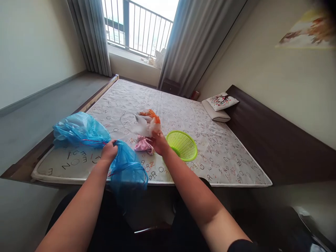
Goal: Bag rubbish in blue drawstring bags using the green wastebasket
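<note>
My left hand [109,151] is closed around the gathered neck of a blue plastic bag [82,127], at a red drawstring. The bag's full part lies on the mattress to the left, and its loose end [127,164] hangs over the near edge. Held up over the mattress, a crumpled clear-and-white plastic bag [144,126] with orange parts is in my right hand [158,141]; its contents are hard to make out. Just below that hand lies a pink cloth [144,145]. A lime green plastic basket [193,145] stands right beside my right wrist.
The letter-printed mattress [223,154] rests on a wooden bed frame [89,99]. Two cushions [222,103] lie against the dark headboard [262,115] at the right. Grey curtains [194,35] flank a window with a railing [141,26] at the back.
</note>
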